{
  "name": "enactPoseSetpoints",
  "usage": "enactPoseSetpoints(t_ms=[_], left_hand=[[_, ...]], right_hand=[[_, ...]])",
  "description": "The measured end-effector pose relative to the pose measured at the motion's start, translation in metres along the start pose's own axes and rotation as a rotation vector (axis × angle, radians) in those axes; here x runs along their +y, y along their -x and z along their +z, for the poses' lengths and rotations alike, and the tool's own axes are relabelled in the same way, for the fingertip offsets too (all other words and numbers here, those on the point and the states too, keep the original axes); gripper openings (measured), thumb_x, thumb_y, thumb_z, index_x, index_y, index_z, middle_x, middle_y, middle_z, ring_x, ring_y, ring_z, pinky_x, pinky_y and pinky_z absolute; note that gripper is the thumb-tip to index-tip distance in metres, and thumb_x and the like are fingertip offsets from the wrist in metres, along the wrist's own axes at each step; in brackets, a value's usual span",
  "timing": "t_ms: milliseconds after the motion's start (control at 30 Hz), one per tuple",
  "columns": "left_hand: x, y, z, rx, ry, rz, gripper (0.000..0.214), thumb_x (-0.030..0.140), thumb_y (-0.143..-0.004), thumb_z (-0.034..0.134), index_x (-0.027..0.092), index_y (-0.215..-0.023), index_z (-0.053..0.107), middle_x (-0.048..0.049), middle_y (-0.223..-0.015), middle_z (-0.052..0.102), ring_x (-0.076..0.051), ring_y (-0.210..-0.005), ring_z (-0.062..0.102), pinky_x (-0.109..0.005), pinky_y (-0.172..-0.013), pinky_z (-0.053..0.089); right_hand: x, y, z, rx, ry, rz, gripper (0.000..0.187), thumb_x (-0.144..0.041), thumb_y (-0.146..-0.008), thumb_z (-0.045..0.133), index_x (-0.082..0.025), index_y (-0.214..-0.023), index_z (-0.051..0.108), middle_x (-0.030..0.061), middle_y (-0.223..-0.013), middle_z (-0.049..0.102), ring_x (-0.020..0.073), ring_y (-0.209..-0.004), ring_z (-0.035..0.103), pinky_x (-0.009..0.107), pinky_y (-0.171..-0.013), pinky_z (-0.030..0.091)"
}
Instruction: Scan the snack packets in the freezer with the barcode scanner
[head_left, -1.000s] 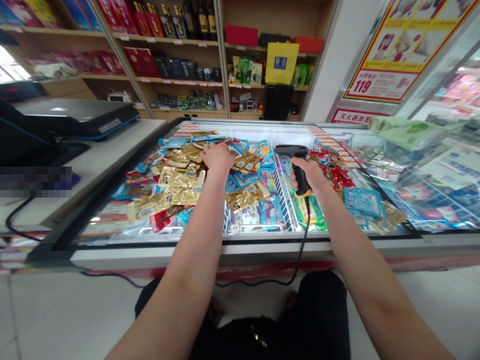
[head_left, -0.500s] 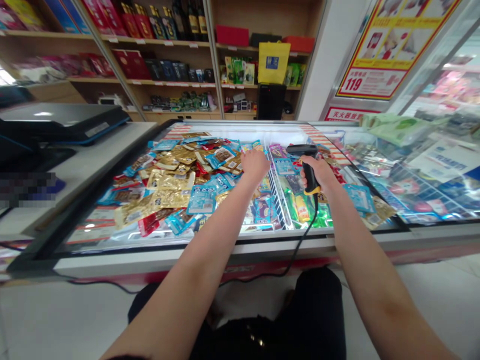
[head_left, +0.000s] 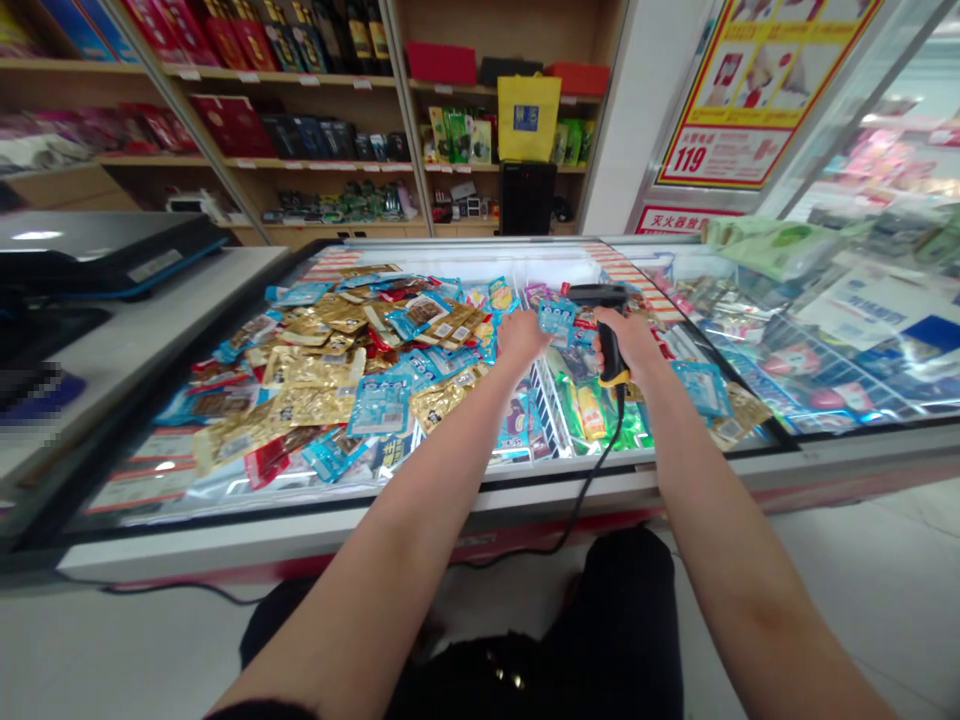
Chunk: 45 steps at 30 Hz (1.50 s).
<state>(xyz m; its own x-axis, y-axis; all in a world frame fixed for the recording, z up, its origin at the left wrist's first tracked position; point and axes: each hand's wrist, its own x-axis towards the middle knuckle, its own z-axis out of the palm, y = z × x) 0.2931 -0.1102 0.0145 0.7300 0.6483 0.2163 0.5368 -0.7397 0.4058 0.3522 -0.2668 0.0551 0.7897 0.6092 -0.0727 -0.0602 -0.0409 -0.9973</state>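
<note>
My left hand (head_left: pixel 523 335) holds up a small blue snack packet (head_left: pixel 556 317) above the wire divider (head_left: pixel 547 405) of an open chest freezer (head_left: pixel 465 500). Right beside it, my right hand (head_left: pixel 634 345) grips a black barcode scanner (head_left: pixel 604 325) with an orange band, its head close to the packet. The scanner's black cable (head_left: pixel 581 500) hangs down over the freezer's front edge. A heap of gold and blue packets (head_left: pixel 330 375) fills the freezer's left compartment.
Green and red packets (head_left: pixel 600 415) lie in the right compartment beside a sliding glass lid (head_left: pixel 787 340). A counter (head_left: pixel 127 340) with a dark device (head_left: pixel 97 250) stands to the left. Stocked wooden shelves (head_left: pixel 315 110) and a red-and-yellow poster (head_left: pixel 750 90) line the back.
My left hand left the gold packets on the left, moved right to the divider and lifted a blue packet up to the scanner. The right hand stayed on the scanner.
</note>
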Motion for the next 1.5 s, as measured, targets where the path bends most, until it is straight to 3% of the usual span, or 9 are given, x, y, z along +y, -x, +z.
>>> enactPoseSetpoints(t_ms=[167,433,733,1500], left_hand=[[-0.011,-0.006,-0.009,-0.004,0.175,0.001,0.019,0.024,-0.081,0.053,0.015,-0.089,0.068,-0.0104,-0.096,0.072,-0.022,-0.093,0.066,-0.029,-0.08,0.047],[-0.032,-0.013,-0.024,0.044,0.239,-0.088,0.018,0.025,-0.078,0.053,0.016,-0.074,0.067,-0.0071,-0.082,0.071,-0.021,-0.088,0.066,-0.027,-0.075,0.046],[-0.055,-0.021,-0.031,0.137,0.199,-0.148,0.021,0.026,-0.077,0.053,0.017,-0.085,0.069,-0.0074,-0.089,0.072,-0.021,-0.09,0.066,-0.027,-0.078,0.047],[-0.054,-0.02,-0.038,0.172,0.222,-0.163,0.015,0.024,-0.078,0.054,0.018,-0.083,0.067,-0.0066,-0.091,0.073,-0.021,-0.093,0.066,-0.028,-0.082,0.047]], right_hand=[[0.005,-0.002,0.001,-0.045,-0.012,-0.019,0.022,-0.037,-0.079,0.063,-0.021,-0.069,0.052,-0.0002,-0.045,0.055,0.0149,-0.03,0.048,0.028,-0.029,0.041],[0.008,0.004,0.009,-0.096,0.058,0.021,0.031,-0.04,-0.082,0.06,-0.019,-0.061,0.05,0.0019,-0.044,0.054,0.0139,-0.031,0.048,0.026,-0.028,0.039],[0.014,0.01,0.019,-0.222,0.1,-0.025,0.031,-0.039,-0.083,0.06,-0.02,-0.061,0.048,0.0014,-0.044,0.054,0.0128,-0.031,0.047,0.025,-0.028,0.039],[0.009,0.017,0.021,-0.233,0.089,0.023,0.029,-0.039,-0.082,0.06,-0.02,-0.063,0.049,-0.0001,-0.045,0.054,0.0117,-0.031,0.047,0.023,-0.029,0.04]])
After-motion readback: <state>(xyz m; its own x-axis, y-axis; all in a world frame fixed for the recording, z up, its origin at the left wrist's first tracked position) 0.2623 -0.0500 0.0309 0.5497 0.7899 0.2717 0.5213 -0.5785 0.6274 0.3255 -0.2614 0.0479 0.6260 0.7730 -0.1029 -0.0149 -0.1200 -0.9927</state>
